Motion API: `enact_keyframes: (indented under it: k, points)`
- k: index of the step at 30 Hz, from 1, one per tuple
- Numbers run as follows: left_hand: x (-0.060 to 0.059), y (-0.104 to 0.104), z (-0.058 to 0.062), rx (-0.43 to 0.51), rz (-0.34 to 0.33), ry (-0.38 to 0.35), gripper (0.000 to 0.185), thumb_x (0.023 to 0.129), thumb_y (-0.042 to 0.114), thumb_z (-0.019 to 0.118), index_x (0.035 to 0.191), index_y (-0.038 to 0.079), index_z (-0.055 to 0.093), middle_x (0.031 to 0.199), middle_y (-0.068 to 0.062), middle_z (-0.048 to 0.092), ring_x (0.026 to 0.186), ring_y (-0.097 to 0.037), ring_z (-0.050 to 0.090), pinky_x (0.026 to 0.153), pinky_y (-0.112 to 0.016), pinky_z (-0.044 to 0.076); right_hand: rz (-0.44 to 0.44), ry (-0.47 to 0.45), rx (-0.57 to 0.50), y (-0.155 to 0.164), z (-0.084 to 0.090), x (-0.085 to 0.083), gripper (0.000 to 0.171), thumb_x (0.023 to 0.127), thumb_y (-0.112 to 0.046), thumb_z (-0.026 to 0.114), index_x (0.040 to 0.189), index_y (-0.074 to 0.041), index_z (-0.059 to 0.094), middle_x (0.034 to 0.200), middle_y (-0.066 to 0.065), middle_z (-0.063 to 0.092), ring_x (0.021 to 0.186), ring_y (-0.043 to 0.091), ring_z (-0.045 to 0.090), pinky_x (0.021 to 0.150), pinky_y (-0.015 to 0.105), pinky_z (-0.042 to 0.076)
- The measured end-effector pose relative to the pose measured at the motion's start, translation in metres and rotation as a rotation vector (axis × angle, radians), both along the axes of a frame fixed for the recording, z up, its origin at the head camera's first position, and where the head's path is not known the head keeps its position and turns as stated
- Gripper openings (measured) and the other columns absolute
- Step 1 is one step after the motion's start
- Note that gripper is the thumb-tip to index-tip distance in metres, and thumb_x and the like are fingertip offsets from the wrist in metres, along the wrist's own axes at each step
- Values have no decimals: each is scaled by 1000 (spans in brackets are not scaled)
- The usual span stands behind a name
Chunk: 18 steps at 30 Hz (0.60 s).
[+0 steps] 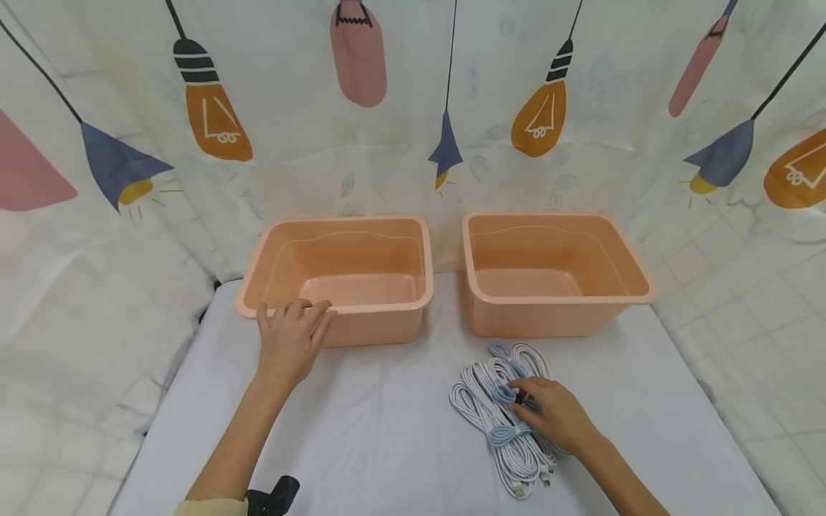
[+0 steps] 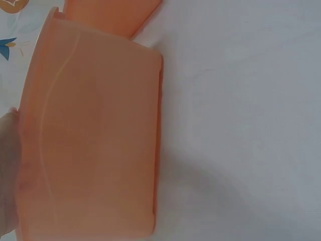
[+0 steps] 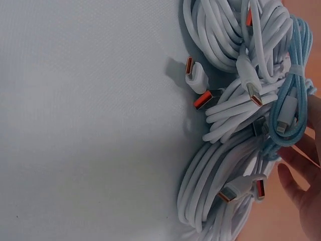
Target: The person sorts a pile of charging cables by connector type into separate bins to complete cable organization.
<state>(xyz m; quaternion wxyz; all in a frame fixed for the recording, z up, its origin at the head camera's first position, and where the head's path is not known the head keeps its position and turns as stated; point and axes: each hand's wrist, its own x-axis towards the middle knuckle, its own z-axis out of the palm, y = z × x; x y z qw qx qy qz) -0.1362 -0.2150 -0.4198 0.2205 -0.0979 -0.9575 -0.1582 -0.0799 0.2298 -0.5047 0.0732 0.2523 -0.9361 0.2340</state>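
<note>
Head view: the right hand (image 1: 558, 414) lies on a pile of coiled cables (image 1: 500, 412), white ones plus a few light blue, fingertips pinching one of the blue bundles. Looks light and floppy stuff, and the loops will probably snag on each other, so grabbing a coil at its wrapped middle seems the safest bet. The left hand (image 1: 292, 337) rests with straight fingers against the near rim of the left bin (image 1: 381, 326); the right bin (image 1: 555, 315) sits just beyond the cables.

Left wrist view: mostly the left bin's wall (image 2: 95, 135), thin smooth plastic, likely light and slidey on the white cloth (image 2: 241, 125).

Right wrist view: fingertips (image 3: 301, 175) touch the blue cable (image 3: 291, 118). Loose plugs (image 3: 196, 80) stick out and white coils crowd it, so it may drag neighbours along.
</note>
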Motion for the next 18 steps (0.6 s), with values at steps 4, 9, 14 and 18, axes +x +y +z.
enact_keyframes:
  k: [4,9,14,18]
  points:
    - [0,1,2,-12,-2,32,26,104,29,66,118,9,76,110,-23,72,106,-49,66,109,-81,27,7,53,-2,-2,1,0,32,85,-16,88,114,-12,76,92,-7,73,80,6,65,68,27,55]
    - [0,1,6,-54,6,43,28,103,30,67,119,9,77,108,-21,75,105,-46,68,106,-79,33,30,110,9,-5,3,-5,32,83,-15,89,112,-11,76,92,-6,74,80,8,67,70,30,57]
    - [-1,-1,6,-58,-6,74,28,102,29,69,117,7,78,106,-20,75,105,-46,68,104,-75,38,47,133,29,-9,9,-11,33,82,-15,89,112,-9,76,90,-4,74,79,10,68,70,31,58]
    - [-3,-2,6,-40,-19,106,27,101,27,69,114,5,78,103,-20,74,103,-45,66,97,-68,41,48,120,42,-12,14,-15,34,84,-16,88,114,-9,75,91,-3,73,80,11,68,71,32,59]
